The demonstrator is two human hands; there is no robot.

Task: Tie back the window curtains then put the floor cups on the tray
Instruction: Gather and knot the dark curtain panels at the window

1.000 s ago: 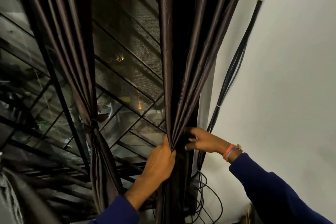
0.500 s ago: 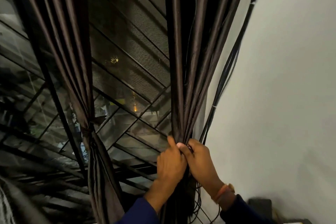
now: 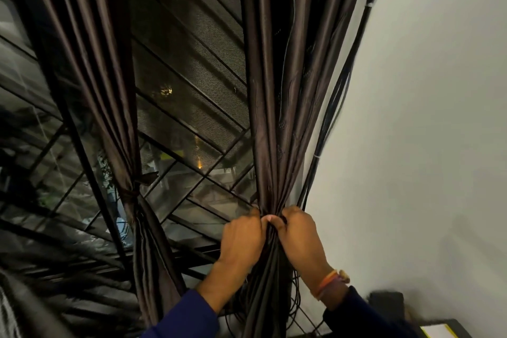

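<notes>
Fingers of the left hand [image 3: 241, 239] and right hand [image 3: 299, 236] curl tight around the gathered waist of the right curtain [image 3: 274, 118], dark brown satin pleated beside the white wall [image 3: 425, 118]. Possibly a tie sits between the thumbs. The left curtain [image 3: 109, 90] hangs already knotted.

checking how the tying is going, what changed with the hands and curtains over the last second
The right hand came in from the wall side to meet the left hand; both now grip the right curtain together, bunching it tighter. The left curtain stayed tied, and the cables by the wall stayed put.
</notes>
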